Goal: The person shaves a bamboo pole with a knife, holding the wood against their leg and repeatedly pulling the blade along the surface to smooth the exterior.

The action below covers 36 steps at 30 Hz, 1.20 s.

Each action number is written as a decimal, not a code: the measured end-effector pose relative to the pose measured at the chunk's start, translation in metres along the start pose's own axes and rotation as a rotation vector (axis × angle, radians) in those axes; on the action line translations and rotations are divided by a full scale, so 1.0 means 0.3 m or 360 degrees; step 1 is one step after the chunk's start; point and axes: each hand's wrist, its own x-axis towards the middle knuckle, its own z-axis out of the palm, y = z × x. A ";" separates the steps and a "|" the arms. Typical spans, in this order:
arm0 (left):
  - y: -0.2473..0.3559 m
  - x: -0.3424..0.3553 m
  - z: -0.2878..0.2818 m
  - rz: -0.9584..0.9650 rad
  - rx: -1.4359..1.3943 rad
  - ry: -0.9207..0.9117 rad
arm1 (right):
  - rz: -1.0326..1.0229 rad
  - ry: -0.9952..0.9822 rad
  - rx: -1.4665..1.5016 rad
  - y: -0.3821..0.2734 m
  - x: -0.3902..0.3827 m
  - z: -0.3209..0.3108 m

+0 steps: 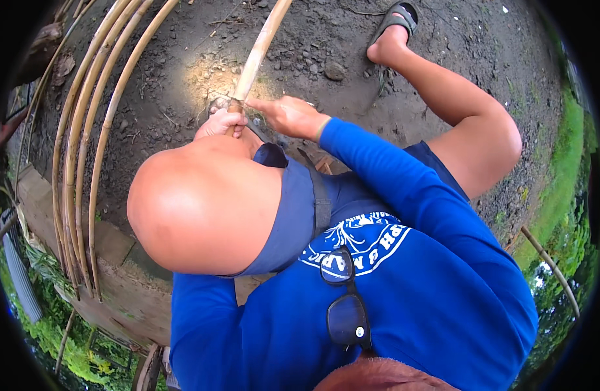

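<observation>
Far left, several long, thin, tan poles, bamboo by the look point(72, 143), lie side by side, w/ their lower ends on a low tan ledge point(111, 244). Next, the person's left hand point(223, 122), clamped round the near end of a thick, pale-tan round wooden pole point(261, 55), just past the bent left knee. Long axis of the pole: from that grip fwd & a bit right, running out of view at the top. The left is thus the hand on it; the right hand point(290, 116) is just beside, on the pole's right flank, index finger stretched to it, touching or nearly. Can't tell if the right's other fingers hold anything, b/c they're hidden. Further right on dark soil, a grey rounded stone point(334, 71), then a grey-green strapped sandal point(394, 23) w/ the right foot in it.
</observation>
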 end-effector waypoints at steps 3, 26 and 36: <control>0.005 -0.004 -0.052 0.0085 0.0056 -0.0017 | 0.0052 -0.0088 0.0043 -0.046 -0.149 -0.017; 0.019 -0.187 0.136 0.0137 0.0273 0.0357 | -0.0077 0.0219 -0.0151 0.038 -0.112 -0.138; 0.059 -0.244 0.198 0.0129 0.0355 0.0444 | -0.0051 0.0041 -0.0128 0.053 -0.038 -0.034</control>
